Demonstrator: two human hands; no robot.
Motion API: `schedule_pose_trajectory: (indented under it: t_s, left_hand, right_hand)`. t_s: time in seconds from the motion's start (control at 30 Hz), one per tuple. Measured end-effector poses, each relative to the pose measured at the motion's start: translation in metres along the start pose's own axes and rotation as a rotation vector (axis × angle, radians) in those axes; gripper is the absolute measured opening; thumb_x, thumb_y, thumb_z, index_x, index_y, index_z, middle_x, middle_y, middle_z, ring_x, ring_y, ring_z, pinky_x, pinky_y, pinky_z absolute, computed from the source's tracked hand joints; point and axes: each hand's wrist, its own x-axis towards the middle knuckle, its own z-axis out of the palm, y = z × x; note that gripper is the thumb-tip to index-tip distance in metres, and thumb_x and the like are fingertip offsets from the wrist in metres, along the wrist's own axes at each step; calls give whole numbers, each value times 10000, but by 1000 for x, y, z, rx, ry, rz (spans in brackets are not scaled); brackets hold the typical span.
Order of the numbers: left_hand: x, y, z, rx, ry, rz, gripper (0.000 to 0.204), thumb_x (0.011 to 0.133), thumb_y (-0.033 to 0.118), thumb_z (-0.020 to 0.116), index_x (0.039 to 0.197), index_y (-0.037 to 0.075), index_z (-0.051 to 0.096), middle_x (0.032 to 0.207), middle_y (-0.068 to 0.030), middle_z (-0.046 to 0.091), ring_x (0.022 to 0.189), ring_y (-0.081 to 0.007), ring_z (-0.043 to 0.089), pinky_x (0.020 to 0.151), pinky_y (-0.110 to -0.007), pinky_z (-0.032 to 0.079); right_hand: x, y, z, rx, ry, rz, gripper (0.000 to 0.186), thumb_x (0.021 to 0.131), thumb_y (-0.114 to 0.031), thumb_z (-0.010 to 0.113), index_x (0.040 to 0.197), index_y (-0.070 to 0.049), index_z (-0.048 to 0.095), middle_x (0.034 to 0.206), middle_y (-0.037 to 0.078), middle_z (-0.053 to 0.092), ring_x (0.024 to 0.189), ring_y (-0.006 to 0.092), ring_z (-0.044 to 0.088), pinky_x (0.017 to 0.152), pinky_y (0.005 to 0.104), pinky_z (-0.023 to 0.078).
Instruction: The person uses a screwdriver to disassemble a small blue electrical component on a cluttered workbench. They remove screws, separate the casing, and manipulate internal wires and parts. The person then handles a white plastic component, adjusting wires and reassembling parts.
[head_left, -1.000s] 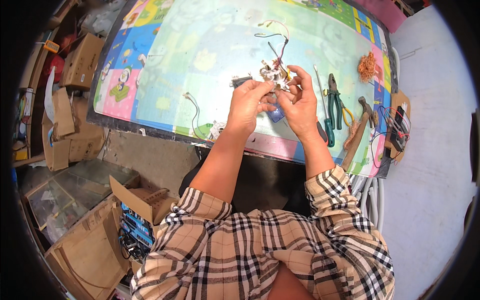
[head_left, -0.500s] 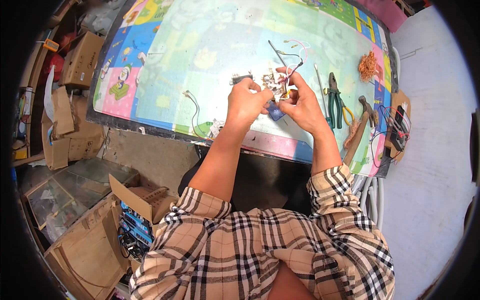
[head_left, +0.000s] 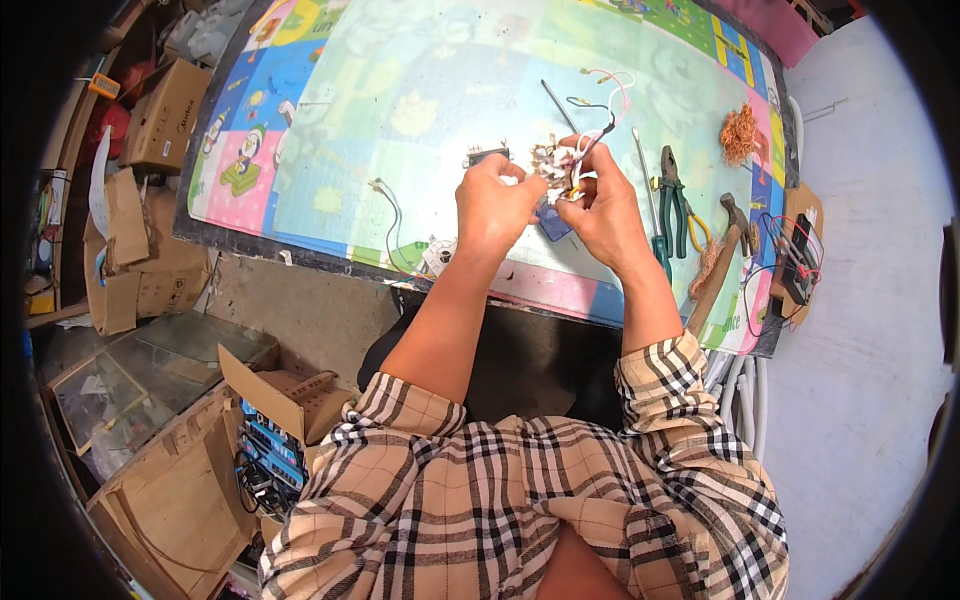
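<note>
Two hands raised together over the bright play mat [head_left: 380, 110], fingertips meeting on one small bundle of parts and wires [head_left: 560, 162]. Left hand [head_left: 492, 205] curled nearly closed, thumb and fingers pinched on the bundle's left edge. Right hand [head_left: 608, 212] likewise closed in a pinch on the right edge, with a dark wire [head_left: 590, 105] and a pinkish one [head_left: 622, 88] looping up and away from it. Bundle held just above the mat, between both sets of fingertips, near the mat's near edge; exact make-up too small to tell.

Close by on the right: pliers with dark and green grips [head_left: 672, 195], a thin metal rod [head_left: 642, 170], a hammer [head_left: 722, 260] with a wooden handle, a tuft of copper strands [head_left: 738, 135]. Off the mat's right corner, a small black device with red leads [head_left: 798, 262]. Another loose wire [head_left: 388, 210] lying left of the hands. Cardboard boxes [head_left: 165, 115] stacked at the left.

Likely trouble: grip so fine that a slip would probably drop tiny pieces onto the busy pattern, hard to find again. Trailing wires could snag on the rod or pliers if swung right. Too hard a tug might snap a thin lead.
</note>
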Motion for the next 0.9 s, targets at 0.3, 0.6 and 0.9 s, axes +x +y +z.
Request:
schedule_pose_trajectory:
  t_s: [0.3,0.6,0.9]
  left_hand:
    - [12,-12,-20,-456,-370,-37,154,832,118,664,836,-33,630,717,-61,595,636,-127,560,575,-253,480]
    - [10,-12,-19,-460,-398,-71,159,901,127,629,962,-17,608,806,-46,612,695,-104,572,642,-240,526]
    - [6,1,-28,-854,-386,-167,109,886,99,583,935,1,582,865,-124,631,762,-208,621,606,-301,531]
  right_hand:
    - [2,4,-16,454,-180,112,660,737,123,650,1319,-93,426,1045,49,587,791,96,599,630,229,514]
    - [3,10,-11,575,-144,162,674,736,133,656,1317,-77,389,1116,89,603,932,165,642,772,283,552]
    - [6,16,-17,717,-147,158,675,748,92,665,1338,-59,374,1140,135,608,940,225,659,761,315,566]
